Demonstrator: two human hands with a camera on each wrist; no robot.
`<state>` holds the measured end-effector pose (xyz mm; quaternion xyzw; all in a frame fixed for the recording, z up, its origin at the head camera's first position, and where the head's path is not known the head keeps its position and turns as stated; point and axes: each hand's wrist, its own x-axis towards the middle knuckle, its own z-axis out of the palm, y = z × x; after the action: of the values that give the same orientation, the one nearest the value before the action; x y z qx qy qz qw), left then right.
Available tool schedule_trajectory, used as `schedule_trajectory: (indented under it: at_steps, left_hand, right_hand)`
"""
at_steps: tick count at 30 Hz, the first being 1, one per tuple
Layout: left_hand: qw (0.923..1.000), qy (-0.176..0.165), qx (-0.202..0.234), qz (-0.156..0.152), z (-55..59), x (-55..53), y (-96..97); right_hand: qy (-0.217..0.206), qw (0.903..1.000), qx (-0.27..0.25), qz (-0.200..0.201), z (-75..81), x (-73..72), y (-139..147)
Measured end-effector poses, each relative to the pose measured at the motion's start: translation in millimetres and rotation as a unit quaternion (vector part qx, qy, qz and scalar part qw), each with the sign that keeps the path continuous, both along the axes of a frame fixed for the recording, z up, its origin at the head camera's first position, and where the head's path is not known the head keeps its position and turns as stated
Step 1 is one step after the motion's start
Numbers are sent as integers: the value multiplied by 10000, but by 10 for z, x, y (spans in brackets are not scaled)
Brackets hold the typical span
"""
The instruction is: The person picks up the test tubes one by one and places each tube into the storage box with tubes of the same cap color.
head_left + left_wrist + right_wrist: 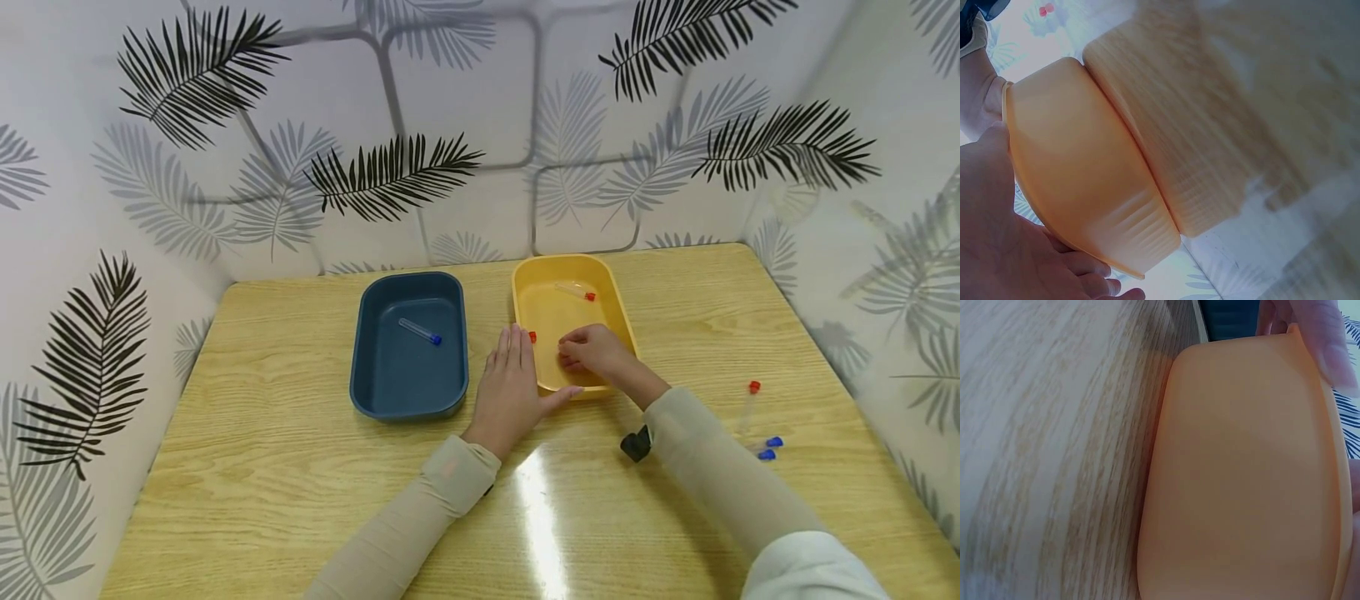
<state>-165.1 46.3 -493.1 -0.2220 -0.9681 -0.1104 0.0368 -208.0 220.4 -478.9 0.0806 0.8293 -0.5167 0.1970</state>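
My left hand [510, 392] lies along the left rim of a yellow tray [622, 321], fingers straight and thumb over its front edge. Inside that tray, the right hand [598, 352] has its fingers bunched in a pinch, seemingly on the clear end of a test tube. A red cap [532, 337] shows between the left fingers and the right fingertips; the tube's body is hardly visible. Farther back in the tray lies another red-capped test tube [576, 291]. The left wrist view shows the tray's outer wall [1085, 162] beside the left hand [1004, 219].
A dark blue tray [408, 383] stands left of the yellow one, holding a blue-capped test tube [420, 331]. On the table's right side lie a red-capped tube [752, 390] and two tubes with blue caps [775, 442]. A leaf-patterned backdrop [465, 100] rises behind the table.
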Motion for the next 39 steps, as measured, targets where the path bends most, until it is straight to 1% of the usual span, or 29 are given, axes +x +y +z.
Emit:
schedule_trajectory:
  at_steps: [4,10,15,18,21,23,25,29,31,33,39]
  left_hand:
    - [10000,-25,-10,3,0,5,1]
    - [10000,-7,-9,12,11,6,6]
    - [9999,-100,4,17,26,10,9]
    - [9999,-132,26,29,30,10,10]
    - [9999,-120,72,30,34,9,13]
    - [9999,-90,90,32,33,7,14]
    - [9999,-71,107,28,30,5,16]
    - [9999,-86,96,13,27,7,20]
    - [9999,-104,88,2,27,7,20]
    - [9999,-136,83,0,35,10,18]
    - [9999,-58,153,-29,36,8,8]
  right_hand:
    - [206,9997,8,-130,-8,11,6]
    - [739,9969,44,-263,-15,21,10]
    - [963,9948,62,-338,6,37,17]
    - [1089,9929,-194,-445,21,49,22]
    - [1318,9870,-730,-559,27,61,32]
    - [1521,9803,-1074,-655,32,71,49]
    - [1779,9716,-1391,-709,46,81,69]
    - [2246,9553,-1788,-708,121,106,149]
    - [2395,9503,-1884,-641,177,122,219]
    - [2466,9486,-1882,-627,231,145,306]
    - [2419,9529,-1639,-817,398,282,629]
